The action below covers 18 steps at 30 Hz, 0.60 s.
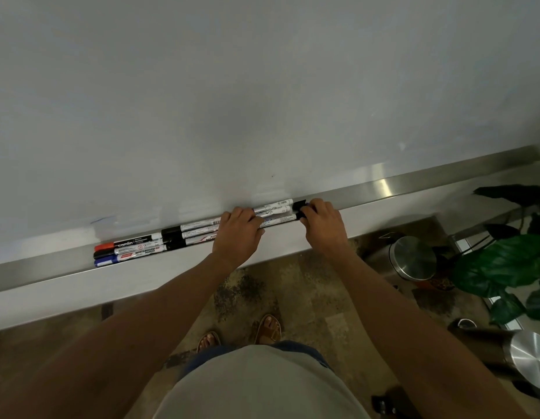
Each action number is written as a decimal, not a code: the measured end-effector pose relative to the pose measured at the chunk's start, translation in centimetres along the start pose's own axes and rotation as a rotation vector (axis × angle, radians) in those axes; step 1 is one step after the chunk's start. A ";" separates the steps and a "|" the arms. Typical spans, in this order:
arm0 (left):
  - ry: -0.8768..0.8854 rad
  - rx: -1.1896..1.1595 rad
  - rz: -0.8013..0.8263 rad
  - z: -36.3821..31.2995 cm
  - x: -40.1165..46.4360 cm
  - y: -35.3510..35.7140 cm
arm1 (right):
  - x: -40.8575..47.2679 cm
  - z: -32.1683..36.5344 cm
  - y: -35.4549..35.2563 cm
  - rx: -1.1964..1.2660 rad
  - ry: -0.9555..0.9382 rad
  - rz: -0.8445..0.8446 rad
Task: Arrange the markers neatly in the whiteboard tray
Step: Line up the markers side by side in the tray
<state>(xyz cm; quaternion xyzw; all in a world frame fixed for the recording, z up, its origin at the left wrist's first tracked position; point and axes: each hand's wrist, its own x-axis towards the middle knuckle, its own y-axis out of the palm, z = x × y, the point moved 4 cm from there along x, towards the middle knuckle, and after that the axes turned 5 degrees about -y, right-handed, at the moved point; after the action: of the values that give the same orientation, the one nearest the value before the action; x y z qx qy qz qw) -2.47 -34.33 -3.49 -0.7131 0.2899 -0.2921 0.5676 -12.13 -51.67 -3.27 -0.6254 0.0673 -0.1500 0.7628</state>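
Note:
A long metal whiteboard tray (383, 189) runs under the whiteboard (232, 101). At its left lie three markers side by side with red (104, 246), black (103, 254) and blue (104, 262) caps. To their right lie three black-capped markers (199, 232), and further right three more white-barrelled markers (276, 211). My left hand (240, 229) rests flat over the markers where the middle and right groups meet. My right hand (323, 220) pinches the black caps (301, 204) at the right ends of the right group.
Below the tray is a patterned floor (308, 297) with my sandalled feet. A steel pedal bin (412, 257) stands at the right, a leafy plant (504, 261) beyond it, and another steel bin (528, 358) at the lower right.

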 end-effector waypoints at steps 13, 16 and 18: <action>-0.086 -0.028 0.024 0.4 0.7 0.6 | 1.2 -1.1 -0.1 0.027 -0.127 0.047; -0.114 -0.109 0.031 0.7 0.8 0.4 | 1.5 -0.7 0.0 0.064 -0.130 0.019; -0.121 -0.160 0.016 0.9 0.9 0.1 | 1.6 -0.3 -0.1 0.111 -0.120 -0.016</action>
<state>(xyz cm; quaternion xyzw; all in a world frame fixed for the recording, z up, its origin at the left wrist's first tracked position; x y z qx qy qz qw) -1.20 -34.44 -3.66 -0.7701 0.2834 -0.2197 0.5276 -10.77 -52.50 -3.09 -0.5905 0.0083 -0.1219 0.7977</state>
